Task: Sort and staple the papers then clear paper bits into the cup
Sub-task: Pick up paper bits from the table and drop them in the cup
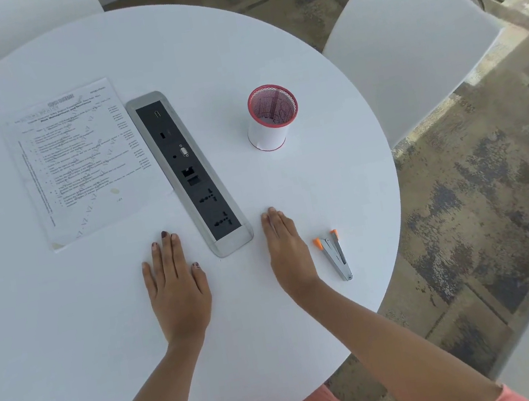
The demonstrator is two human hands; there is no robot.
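head view: stapler [334,254] hinge nearest, orange tips away, seemingly ajar; both hands flat, empty.

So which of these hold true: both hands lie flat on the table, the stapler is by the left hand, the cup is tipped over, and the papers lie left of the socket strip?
1. Both the left hand and the right hand lie flat on the table, holding nothing. True.
2. The stapler lies beside the left hand. False: it lies just right of the right hand.
3. The cup is tipped over. False: it stands upright.
4. The papers lie left of the socket strip. True.
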